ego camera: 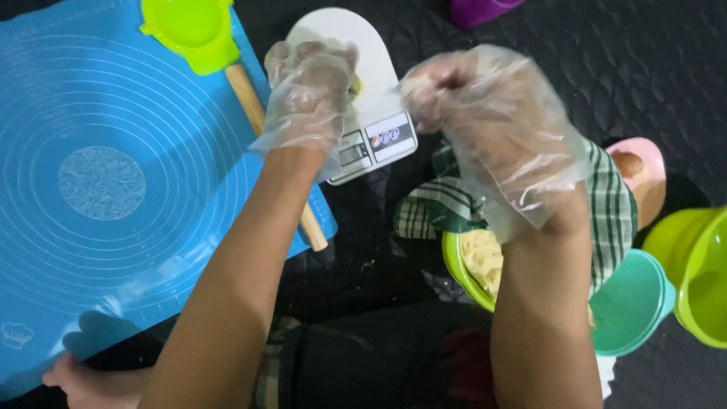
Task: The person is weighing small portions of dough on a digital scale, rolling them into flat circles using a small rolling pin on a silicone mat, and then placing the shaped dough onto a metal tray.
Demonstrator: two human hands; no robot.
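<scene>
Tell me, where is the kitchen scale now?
In the head view, the white kitchen scale lies top centre on the dark quilted mat, right of the blue baking mat, under the gloved left hand.

I count two gloved hands, left point(307, 95) and right point(485, 113), at upper centre. One white kitchen scale point(379, 132) sits under them. One blue baking mat point(113, 189) fills the left, with one wooden rolling pin point(250, 102) at its edge. I see one checked cloth point(447, 204) at centre right.

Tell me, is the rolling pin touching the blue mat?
Touching. In the head view the wooden rolling pin lies across the blue mat along its right edge.
</scene>
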